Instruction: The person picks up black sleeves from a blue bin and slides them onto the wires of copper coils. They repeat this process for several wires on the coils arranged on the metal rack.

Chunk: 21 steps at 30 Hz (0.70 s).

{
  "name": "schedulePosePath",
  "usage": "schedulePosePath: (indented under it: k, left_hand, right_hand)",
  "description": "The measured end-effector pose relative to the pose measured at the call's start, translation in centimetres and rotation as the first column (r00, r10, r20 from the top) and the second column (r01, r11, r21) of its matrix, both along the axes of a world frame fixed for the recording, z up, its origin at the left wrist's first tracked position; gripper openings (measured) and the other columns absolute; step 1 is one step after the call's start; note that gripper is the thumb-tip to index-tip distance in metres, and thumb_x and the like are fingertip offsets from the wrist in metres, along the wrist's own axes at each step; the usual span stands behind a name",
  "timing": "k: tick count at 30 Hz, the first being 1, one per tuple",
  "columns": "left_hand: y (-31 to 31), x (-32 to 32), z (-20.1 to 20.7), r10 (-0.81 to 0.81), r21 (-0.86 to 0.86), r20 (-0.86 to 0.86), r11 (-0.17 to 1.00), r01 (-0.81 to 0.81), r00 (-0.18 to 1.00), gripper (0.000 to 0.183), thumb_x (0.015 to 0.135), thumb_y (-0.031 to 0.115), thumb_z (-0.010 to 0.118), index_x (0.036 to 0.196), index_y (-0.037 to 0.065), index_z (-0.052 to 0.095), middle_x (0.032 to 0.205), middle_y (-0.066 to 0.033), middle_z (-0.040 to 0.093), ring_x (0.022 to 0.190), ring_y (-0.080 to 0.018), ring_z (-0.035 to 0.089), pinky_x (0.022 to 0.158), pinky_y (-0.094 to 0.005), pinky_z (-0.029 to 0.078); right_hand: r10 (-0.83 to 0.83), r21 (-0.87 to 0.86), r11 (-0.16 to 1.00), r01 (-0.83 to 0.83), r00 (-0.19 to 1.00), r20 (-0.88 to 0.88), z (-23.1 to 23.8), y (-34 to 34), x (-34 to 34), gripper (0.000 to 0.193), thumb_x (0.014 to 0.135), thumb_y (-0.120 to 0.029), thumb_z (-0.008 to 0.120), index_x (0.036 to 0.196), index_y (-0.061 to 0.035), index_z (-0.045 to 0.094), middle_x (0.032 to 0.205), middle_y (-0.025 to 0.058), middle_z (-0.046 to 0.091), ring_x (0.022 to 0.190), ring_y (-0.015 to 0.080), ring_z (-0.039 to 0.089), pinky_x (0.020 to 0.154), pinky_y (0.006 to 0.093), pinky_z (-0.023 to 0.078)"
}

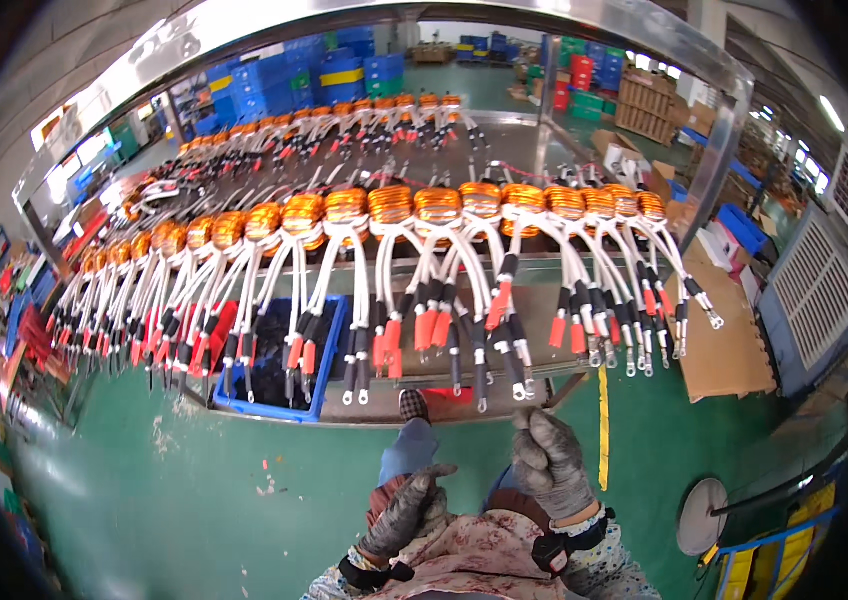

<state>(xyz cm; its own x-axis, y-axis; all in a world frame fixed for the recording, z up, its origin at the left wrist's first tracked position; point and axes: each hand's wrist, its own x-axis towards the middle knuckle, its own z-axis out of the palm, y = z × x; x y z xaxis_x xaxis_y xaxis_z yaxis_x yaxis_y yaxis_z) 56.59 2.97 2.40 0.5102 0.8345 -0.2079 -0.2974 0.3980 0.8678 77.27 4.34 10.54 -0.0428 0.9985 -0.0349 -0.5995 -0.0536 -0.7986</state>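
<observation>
Evidently, orange coils (390, 206) line the metal rack (716, 170) so their white leads (385, 265) hang free; near their ends, the gloved right hand (552, 464) curls its fingers narrow; the left hand (402, 514) sits lower, half bent (whether either holds anything, I cannot tell).

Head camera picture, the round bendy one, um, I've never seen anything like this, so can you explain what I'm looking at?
There's no robot: a person wears this wide fisheye camera on the head, looking down, so straight edges bend. At the bottom are that person's grey-gloved left hand and right hand. In front stands a metal rack. Rows of orange wire-wound coils lie on it, their white leads hanging over the front edge, with black and red sleeves; some end in ring terminals. Below sits a blue bin. I can't see anything held in either hand.
</observation>
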Motion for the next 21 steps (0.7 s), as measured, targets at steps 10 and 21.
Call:
schedulePosePath:
  k: [10, 21]
  left_hand:
    - [0.3, -0.5, -2.2, 0.031, -0.166, 0.059, 0.986, -0.021, 0.998, 0.054, 0.087, 0.046, 0.050, 0.117, 0.001, 0.049, 0.057, 0.0022, 0.041, 0.042, -0.0054, 0.034, 0.038, -0.0197, 0.026]
    - [-0.1, -0.6, -3.8, 0.014, -0.170, 0.056, 0.985, -0.004, 0.998, 0.058, 0.085, 0.052, 0.049, 0.118, 0.003, 0.050, 0.056, 0.0027, 0.041, 0.041, -0.0064, 0.033, 0.037, -0.0205, 0.025]
  right_hand:
    - [0.095, -0.070, 0.988, -0.137, 0.901, -0.424, -0.9, 0.9, 0.6, 0.027, 0.090, -0.027, 0.051, 0.096, -0.0011, 0.053, 0.069, -0.0032, 0.039, 0.063, 0.0094, 0.039, 0.053, 0.0226, 0.034]
    - [0.059, -0.052, 0.986, -0.158, 0.624, -0.779, -0.7, 3.0, 0.2, 0.012, 0.090, -0.015, 0.050, 0.095, -0.0040, 0.053, 0.074, 0.0003, 0.045, 0.062, 0.0104, 0.040, 0.052, 0.0233, 0.035]
